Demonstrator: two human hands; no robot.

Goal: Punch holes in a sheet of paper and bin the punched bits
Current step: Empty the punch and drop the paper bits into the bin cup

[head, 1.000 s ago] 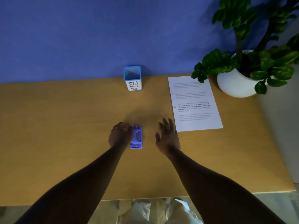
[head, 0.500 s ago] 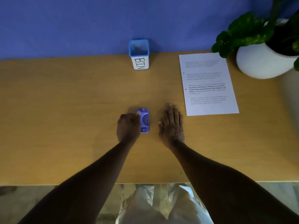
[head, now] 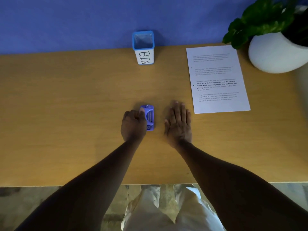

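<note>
The small purple hole punch [head: 148, 117] lies on the wooden table [head: 66, 114], near the middle and a little toward the front edge, with its long side running away from the person. The left hand [head: 133, 125] is curled against the punch's left side, the thumb lying on its top near the far corner; the fingers are bent in and seem to be closed on the punch, though the underside of the grip is hidden from the head camera. The right hand [head: 179, 124] rests flat on the table just to the right of the punch, fingers straight and together, holding nothing and not touching the punch. The printed sheet of paper [head: 216, 79] lies flat farther right and toward the back, apart from both hands. A blue mesh pot labelled BIN [head: 143, 47] stands upright at the table's far edge, against the blue wall [head: 66, 22], straight behind the punch. A leafy plant in a white pot [head: 275, 54] sits at the far right corner, just beside the sheet's upper corner.
</note>
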